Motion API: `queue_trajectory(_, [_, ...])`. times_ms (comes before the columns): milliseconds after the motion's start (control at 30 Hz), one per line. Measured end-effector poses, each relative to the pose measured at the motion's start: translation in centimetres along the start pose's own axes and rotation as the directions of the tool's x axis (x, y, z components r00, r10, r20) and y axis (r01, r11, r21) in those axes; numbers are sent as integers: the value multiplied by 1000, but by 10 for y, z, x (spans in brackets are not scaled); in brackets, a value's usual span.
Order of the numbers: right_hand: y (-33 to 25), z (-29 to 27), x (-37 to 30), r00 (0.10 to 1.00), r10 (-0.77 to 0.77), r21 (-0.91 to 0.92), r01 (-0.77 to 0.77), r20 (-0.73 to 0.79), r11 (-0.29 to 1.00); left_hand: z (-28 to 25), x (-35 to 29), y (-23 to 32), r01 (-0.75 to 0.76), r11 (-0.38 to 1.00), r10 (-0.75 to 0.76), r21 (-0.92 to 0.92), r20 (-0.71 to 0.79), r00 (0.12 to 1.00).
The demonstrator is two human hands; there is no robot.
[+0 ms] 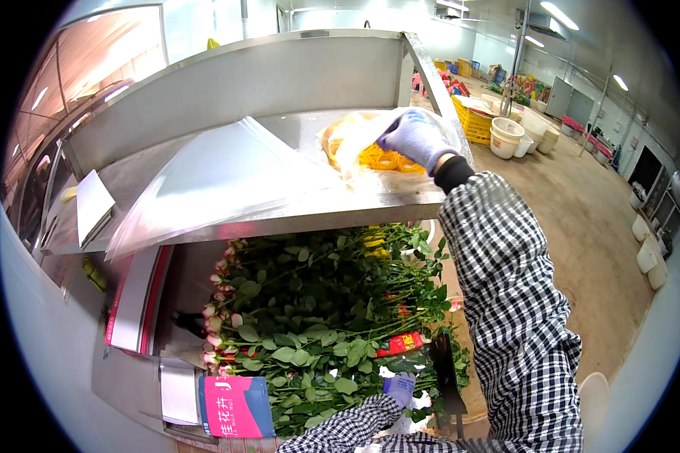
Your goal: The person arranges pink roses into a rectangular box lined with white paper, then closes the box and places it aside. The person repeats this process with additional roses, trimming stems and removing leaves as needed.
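My right hand [419, 138], in a pale purple glove, reaches up to the steel shelf. Its fingers are closed on the edge of a clear plastic bag [363, 140]. Yellow ring-shaped bands [385, 160] lie inside that bag. Below, my left hand [400, 388], gloved the same way, rests by the stems at the near end of a pile of pink-and-cream roses [213, 325]; its fingers are mostly hidden. Dense green leaves [295, 294] fill the bench under the shelf. A red packaged strip [400, 344] lies across the stems beyond my left hand.
Clear plastic sheets [219, 166] spread over the steel shelf [227, 79] and overhang its front edge. A pink-and-blue printed sleeve [238, 408] lies at the near left. Flat boards [137, 302] lean at the left. White buckets [506, 136] and a yellow crate [472, 121] stand on the floor.
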State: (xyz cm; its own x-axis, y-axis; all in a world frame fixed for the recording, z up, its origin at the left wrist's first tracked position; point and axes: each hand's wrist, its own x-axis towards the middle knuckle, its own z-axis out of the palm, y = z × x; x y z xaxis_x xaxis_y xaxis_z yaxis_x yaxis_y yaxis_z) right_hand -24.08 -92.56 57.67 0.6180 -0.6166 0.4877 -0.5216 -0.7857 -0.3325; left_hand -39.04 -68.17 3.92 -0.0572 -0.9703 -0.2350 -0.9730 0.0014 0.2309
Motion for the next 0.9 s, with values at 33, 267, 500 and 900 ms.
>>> queue_trajectory(33, [-8,-14,-9,994,-79,12,80,-81,997,-2,-1,-1,13,1000,-13,-18,-15,1000])
queue_trajectory(267, [19,-18,-12,984,132,608,-36,-115,793,-37,-16,1,-32,996,28,-88,-43,999])
queue_trajectory(500, [20,-6,-17,988,129,269,-146,79,952,-73,-40,0,-41,990,41,-131,-3,999])
queue_trajectory(900, [58,-87,-84,898,-245,805,-437,365,-402,-251,-110,15,16,994,-27,-108,-99,995])
